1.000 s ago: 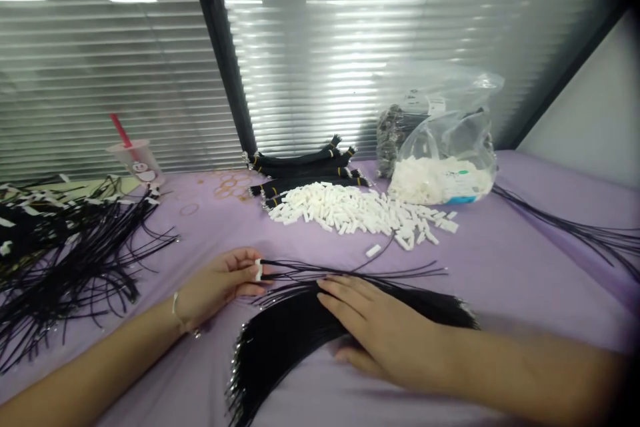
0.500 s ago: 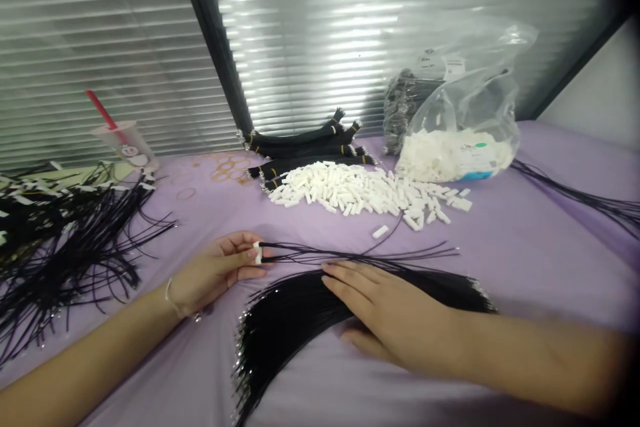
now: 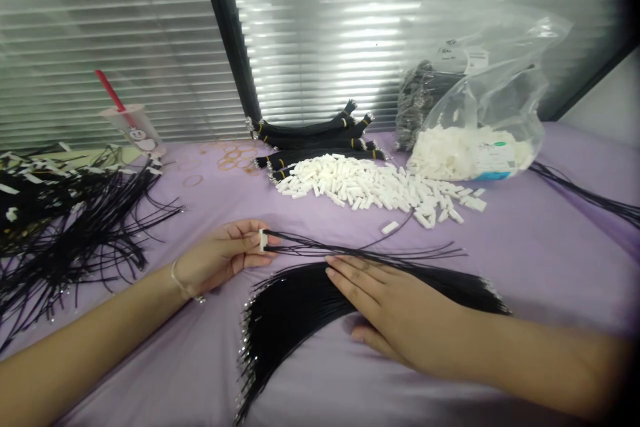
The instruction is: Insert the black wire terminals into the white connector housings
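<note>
Left forearm [image 3: 100, 340] extends diagonally toward the far edge of the bench [image 3: 200, 373]. Left grip [image 3: 230, 248]: thumb and forefinger closed in a pinch. Right forearm [image 3: 520, 350] lies roughly parallel to that edge. Right grip [image 3: 395, 317]: palm down, fingers extended side by side, thumb spread apart.

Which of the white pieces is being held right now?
The white piece pinched in the left hand, with black wires running rightward from it. No other in view, in the heap or elsewhere, touches a hand.
</note>
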Tool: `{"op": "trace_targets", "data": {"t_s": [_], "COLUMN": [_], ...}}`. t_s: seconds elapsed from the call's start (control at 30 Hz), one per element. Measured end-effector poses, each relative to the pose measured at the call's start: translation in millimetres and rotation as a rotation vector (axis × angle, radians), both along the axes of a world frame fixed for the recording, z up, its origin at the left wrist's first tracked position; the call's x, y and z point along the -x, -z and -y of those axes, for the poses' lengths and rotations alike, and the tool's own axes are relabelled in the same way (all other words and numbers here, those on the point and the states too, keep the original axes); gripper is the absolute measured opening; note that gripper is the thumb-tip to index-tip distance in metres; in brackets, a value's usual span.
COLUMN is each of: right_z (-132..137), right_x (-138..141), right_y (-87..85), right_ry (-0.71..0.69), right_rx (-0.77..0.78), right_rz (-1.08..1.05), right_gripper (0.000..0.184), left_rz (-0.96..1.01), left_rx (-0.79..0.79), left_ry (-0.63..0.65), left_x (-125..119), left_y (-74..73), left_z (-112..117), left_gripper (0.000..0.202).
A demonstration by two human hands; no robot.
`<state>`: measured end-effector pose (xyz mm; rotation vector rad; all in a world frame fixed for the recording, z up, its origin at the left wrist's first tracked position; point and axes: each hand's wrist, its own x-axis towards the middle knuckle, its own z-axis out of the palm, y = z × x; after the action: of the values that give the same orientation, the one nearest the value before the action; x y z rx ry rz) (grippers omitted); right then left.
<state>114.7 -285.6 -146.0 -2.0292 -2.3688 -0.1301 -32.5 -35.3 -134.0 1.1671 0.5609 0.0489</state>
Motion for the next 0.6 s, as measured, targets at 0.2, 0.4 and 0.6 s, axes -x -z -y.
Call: {"op": "trace_targets", "data": {"t_s": [0.2, 0.4, 0.6], "right_z": [1.5, 1.9, 2.1], "right_x": [-0.5, -0.4, -0.8], "right_y": [-0.1, -0.2, 2.1], "right_ry": [-0.007, -0.005, 0.006], "right_rx": [0.001, -0.007, -0.002], "right_rz": [-0.009, -0.015, -0.024], "right_gripper": [0.058, 0.058, 0.058], "left_rz": [0.087, 0.075, 0.036], "left_rx": [0.016, 0.005, 0.021], "left_ry": [0.020, 0.014, 0.018], "left_x": [0.7, 0.2, -1.4], "left_y": [6.0, 3.5, 6.8], "left_z": [-3.6, -2.4, -3.5], "left_gripper": [0.015, 0.013, 0.016]}}
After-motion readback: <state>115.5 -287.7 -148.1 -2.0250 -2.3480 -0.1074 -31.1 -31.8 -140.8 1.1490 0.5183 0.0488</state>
